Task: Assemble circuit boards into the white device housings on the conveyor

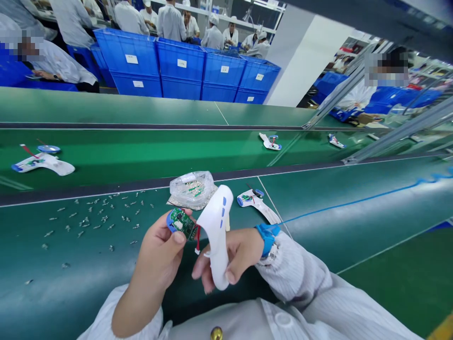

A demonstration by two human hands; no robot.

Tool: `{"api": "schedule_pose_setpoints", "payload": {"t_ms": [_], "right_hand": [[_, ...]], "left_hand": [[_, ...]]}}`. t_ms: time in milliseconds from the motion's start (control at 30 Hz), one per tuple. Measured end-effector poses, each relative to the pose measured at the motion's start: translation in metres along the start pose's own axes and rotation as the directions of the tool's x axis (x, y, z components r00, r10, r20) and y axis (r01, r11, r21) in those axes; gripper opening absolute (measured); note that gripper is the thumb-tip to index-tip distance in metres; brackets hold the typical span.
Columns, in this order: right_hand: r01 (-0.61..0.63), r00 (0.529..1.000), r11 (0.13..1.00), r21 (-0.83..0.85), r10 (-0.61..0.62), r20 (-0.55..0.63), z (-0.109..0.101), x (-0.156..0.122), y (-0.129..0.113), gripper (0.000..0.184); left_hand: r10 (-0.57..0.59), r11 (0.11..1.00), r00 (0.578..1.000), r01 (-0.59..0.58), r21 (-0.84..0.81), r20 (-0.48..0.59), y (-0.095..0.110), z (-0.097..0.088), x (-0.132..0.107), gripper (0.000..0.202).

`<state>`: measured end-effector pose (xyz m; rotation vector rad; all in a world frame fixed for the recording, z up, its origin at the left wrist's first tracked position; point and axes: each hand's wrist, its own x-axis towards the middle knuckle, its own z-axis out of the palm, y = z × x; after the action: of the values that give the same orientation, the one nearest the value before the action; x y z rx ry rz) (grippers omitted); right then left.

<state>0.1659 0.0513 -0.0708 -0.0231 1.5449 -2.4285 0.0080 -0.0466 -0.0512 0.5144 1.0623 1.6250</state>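
Observation:
My left hand pinches a small green circuit board with a round blue-rimmed part at its end. Red wires with a white plug hang between the board and a white gun-shaped plastic housing. My right hand has its fingers and thumb round the lower part of this housing, which stands nearly upright with several blue buttons facing me. A blue wrist strap with a blue coiled cord is on my right wrist. Just behind lies an open clear bag of small parts.
Small metal pieces are scattered on the green bench at left. An opened white housing half with a board lies right of the bag. Similar housings sit on the green conveyor. Blue bins and co-workers are beyond; a metal post slants at right.

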Motion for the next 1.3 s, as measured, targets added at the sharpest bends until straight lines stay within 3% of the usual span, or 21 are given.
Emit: {"api": "schedule_pose_setpoints", "payload": {"t_ms": [33,67,100,133,167,200,233,267,367,533,600,700,767,867,900,933,967,1067,1133,1200,1300], "right_hand": [[-0.03,0.99,0.986,-0.161,0.007,-0.14,-0.001,-0.004,-0.005,0.04],[-0.082,0.942,0.945,-0.317,-0.031,-0.334,0.0,-0.008,-0.011,0.035],[-0.154,0.837,0.889,-0.432,-0.114,-0.535,0.001,-0.012,-0.018,0.03],[-0.221,0.689,0.841,-0.495,-0.225,-0.689,0.003,-0.015,-0.024,0.025],[-0.257,0.543,0.81,-0.527,-0.33,-0.772,0.007,-0.016,-0.03,0.022],[-0.25,0.437,0.792,-0.558,-0.422,-0.794,0.012,-0.015,-0.036,0.019],[-0.208,0.392,0.77,-0.603,-0.499,-0.773,0.018,-0.013,-0.042,0.016],[-0.152,0.392,0.74,-0.655,-0.563,-0.727,0.024,-0.009,-0.046,0.014],[-0.034,0.46,0.666,-0.745,-0.651,-0.604,0.04,0.009,-0.052,0.01],[-0.057,0.473,0.764,-0.643,-0.547,-0.691,0.044,0.03,-0.047,0.014],[-0.034,0.501,0.787,-0.617,-0.52,-0.691,0.039,0.03,-0.047,0.017],[0.035,0.554,0.799,-0.6,-0.515,-0.654,0.023,0.027,-0.05,0.02],[0.007,0.508,0.797,-0.604,-0.523,-0.684,0.01,0.024,-0.052,0.018],[-0.158,0.335,0.743,-0.65,-0.579,-0.743,-0.004,0.02,-0.055,0.018],[-0.2,0.306,0.716,-0.669,-0.603,-0.736,-0.005,0.018,-0.056,0.021],[-0.217,0.314,0.685,-0.696,-0.626,-0.714,-0.004,0.016,-0.056,0.023],[-0.207,0.354,0.652,-0.73,-0.645,-0.677,-0.001,0.014,-0.057,0.022],[-0.071,0.577,0.517,-0.853,-0.676,-0.458,0.01,0.01,-0.059,0.017],[0.004,0.697,0.408,-0.913,-0.655,-0.29,0.014,0.011,-0.059,0.019],[-0.003,0.784,0.302,-0.953,-0.591,-0.189,0.015,0.013,-0.061,0.02],[-0.087,0.892,0.157,-0.984,-0.427,-0.147,0.013,0.017,-0.067,0.022]], "left_hand": [[0.014,1.0,1.0,-0.014,0.007,-0.011,0.001,0.0,-0.001,0.043],[0.025,1.0,1.0,-0.025,0.017,-0.017,0.002,-0.001,-0.001,0.041],[0.036,0.999,0.999,-0.035,0.029,-0.02,0.002,-0.001,-0.002,0.038],[0.044,0.998,0.999,-0.043,0.043,-0.022,0.002,-0.002,-0.002,0.036],[0.051,0.997,0.998,-0.05,0.06,-0.021,0.001,-0.003,-0.003,0.034],[0.056,0.996,0.998,-0.054,0.077,-0.018,0.0,-0.004,-0.003,0.032],[0.06,0.994,0.998,-0.059,0.096,-0.014,-0.001,-0.005,-0.003,0.03],[0.065,0.991,0.998,-0.063,0.116,-0.01,-0.002,-0.006,-0.004,0.029],[0.088,0.976,0.996,-0.087,0.199,0.004,-0.003,-0.009,-0.005,0.025],[0.205,0.818,0.979,-0.166,0.551,-0.01,0.003,-0.009,-0.011,0.018],[0.212,0.776,0.977,-0.157,0.611,-0.018,0.005,-0.008,-0.013,0.02],[0.129,0.852,0.991,-0.094,0.516,-0.032,0.006,-0.006,-0.012,0.021],[0.038,0.951,0.998,-0.019,0.308,-0.055,0.004,-0.005,-0.008,0.023],[-0.036,0.997,0.995,0.042,0.064,-0.092,0.003,-0.002,0.0,0.032],[-0.048,0.998,0.994,0.052,0.038,-0.099,0.003,-0.001,0.002,0.034],[-0.062,0.998,0.993,0.065,0.024,-0.101,0.003,0.001,0.004,0.036],[-0.084,0.996,0.992,0.085,0.004,-0.097,0.004,0.002,0.005,0.037],[-0.145,0.989,0.986,0.142,-0.049,-0.081,0.007,0.006,0.007,0.04],[-0.167,0.984,0.983,0.161,-0.073,-0.081,0.007,0.006,0.007,0.038],[-0.181,0.981,0.98,0.173,-0.087,-0.085,0.007,0.005,0.007,0.037],[-0.202,0.977,0.976,0.194,-0.092,-0.083,0.008,0.005,0.007,0.036]]}}
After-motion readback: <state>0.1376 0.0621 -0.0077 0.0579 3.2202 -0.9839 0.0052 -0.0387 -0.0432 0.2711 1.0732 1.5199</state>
